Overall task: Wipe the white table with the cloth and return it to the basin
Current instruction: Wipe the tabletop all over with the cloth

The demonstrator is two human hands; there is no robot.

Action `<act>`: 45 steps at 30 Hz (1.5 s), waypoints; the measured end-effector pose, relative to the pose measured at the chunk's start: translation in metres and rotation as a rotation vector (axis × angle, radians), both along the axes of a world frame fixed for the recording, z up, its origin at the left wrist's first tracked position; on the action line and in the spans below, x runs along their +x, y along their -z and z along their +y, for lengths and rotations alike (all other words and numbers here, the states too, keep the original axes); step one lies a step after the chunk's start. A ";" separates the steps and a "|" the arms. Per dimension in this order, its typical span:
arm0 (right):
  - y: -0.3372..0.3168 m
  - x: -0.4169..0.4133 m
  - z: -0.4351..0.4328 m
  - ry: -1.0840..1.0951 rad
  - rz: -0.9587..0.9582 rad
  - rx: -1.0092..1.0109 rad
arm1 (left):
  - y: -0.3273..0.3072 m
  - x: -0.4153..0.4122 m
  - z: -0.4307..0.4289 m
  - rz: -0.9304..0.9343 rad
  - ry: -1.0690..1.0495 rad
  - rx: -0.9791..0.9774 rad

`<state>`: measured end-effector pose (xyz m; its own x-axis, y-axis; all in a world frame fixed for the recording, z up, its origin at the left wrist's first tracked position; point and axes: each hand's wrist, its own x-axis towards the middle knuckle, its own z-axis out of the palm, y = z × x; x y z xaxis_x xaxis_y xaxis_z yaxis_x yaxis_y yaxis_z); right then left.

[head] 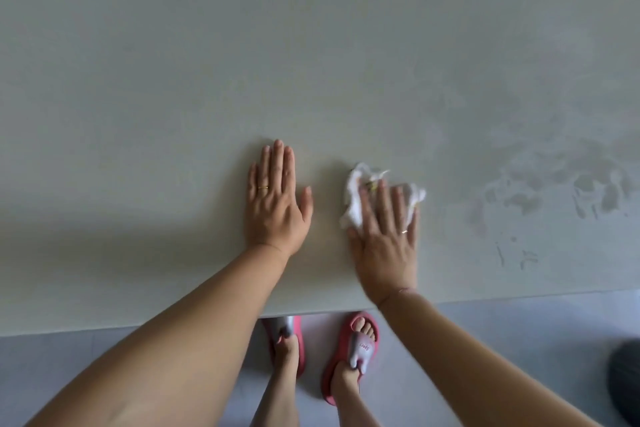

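**Inspector:** White surface, pale and matte. Item count, please.

**Operator:** One white table (pixel 173 80), filling most of the view, its near edge running across the lower part. One cloth (pixel 356 198), white and crumpled. Two hands. Two pink slippers (pixel 349 354) on the grey floor (pixel 104 374) below the table edge. Two rings: one ring (pixel 263 187) on the left hand, one on the right.

**Inspector:** Location of the cloth?

**Operator:** On the tabletop, near the front edge, right of centre. It lies under the fingers of the right hand (pixel 386 236) and bunches out beyond the fingertips and to their left.

**Inspector:** Right hand pose and grip?

**Operator:** Palm down, fingers extended and slightly spread, pressing the cloth flat against the table. No clench; the cloth is pinned, not gripped.

**Inspector:** Left hand?

**Operator:** The left hand (pixel 275 204) rests flat, palm down, fingers together and straight, thumb out. It holds nothing and sits just beside the cloth, apart from it.

**Inspector:** Surface condition?

**Operator:** Wet streaks (pixel 554 191) show to the right of the cloth.
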<state>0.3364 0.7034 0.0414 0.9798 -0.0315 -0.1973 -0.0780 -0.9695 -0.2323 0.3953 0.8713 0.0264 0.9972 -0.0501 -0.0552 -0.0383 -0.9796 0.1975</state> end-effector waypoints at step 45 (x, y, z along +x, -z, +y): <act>-0.009 -0.069 -0.056 0.117 0.127 0.026 | -0.010 -0.046 -0.006 0.123 -0.099 0.019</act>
<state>0.2671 0.6475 0.0503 0.9368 -0.1374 -0.3217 -0.2204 -0.9459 -0.2381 0.3498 0.8653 0.0367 0.9829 0.0500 -0.1772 0.0817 -0.9810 0.1762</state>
